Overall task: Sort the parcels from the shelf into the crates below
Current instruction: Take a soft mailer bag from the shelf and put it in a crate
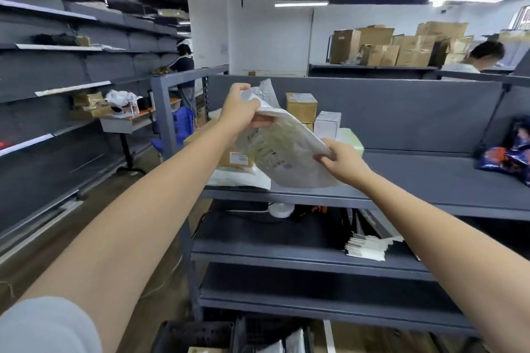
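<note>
A pale bag (pixel 282 152) is held above the grey shelf (pixel 415 172). The curled fingers of the left hand (pixel 239 112) bunch its top corner, and the right hand (pixel 342 165) pinches its right edge. Boxes (pixel 301 107) stand behind it, and a dark crate (pixel 198 335) sits below. Both arms reach forward, the left hand higher.

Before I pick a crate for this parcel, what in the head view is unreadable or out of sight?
Head view:
- Print on the translucent white plastic mailer bag, gripped by left hand and right hand: blurred, unreadable.
- The black plastic crates: cut off by the bottom edge.
- Label on the brown cardboard box: too small, box partly behind the bag.
- The dark blue patterned packets: cut by the right edge.
</note>
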`<state>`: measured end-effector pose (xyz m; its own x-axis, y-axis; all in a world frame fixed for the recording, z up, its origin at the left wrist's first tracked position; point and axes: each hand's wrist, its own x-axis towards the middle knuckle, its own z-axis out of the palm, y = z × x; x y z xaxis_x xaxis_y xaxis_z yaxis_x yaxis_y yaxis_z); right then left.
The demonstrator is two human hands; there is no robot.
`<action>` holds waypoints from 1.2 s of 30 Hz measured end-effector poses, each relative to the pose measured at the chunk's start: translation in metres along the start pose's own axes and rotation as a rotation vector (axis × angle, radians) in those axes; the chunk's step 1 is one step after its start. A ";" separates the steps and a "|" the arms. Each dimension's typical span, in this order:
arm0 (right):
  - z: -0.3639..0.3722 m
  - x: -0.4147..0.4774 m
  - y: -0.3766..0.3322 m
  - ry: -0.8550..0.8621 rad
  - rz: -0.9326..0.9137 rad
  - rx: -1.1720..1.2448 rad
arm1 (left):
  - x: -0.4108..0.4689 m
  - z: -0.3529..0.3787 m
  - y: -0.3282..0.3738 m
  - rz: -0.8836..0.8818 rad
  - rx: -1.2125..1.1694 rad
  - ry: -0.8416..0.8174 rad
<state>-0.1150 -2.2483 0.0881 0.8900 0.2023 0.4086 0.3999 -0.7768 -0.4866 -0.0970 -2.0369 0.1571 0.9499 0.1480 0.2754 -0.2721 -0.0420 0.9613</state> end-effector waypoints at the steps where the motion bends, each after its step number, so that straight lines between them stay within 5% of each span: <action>1: -0.003 -0.011 0.004 -0.002 0.007 0.030 | -0.009 0.003 -0.002 0.000 0.048 -0.039; 11: 0.028 -0.120 0.064 -0.168 0.173 0.026 | -0.089 0.026 -0.093 -0.258 0.319 -0.287; 17: 0.092 -0.165 0.112 -0.354 0.301 0.016 | -0.114 0.029 -0.197 -0.234 0.508 -0.371; 36: 0.488 -0.278 0.343 -0.439 0.519 0.156 | -0.152 0.054 -0.678 -0.391 0.615 -0.471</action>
<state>-0.1182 -2.2800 -0.5698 0.9675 0.0758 -0.2411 -0.1039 -0.7503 -0.6528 -0.0490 -2.0843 -0.5363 0.9598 -0.1553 -0.2340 0.0894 -0.6207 0.7789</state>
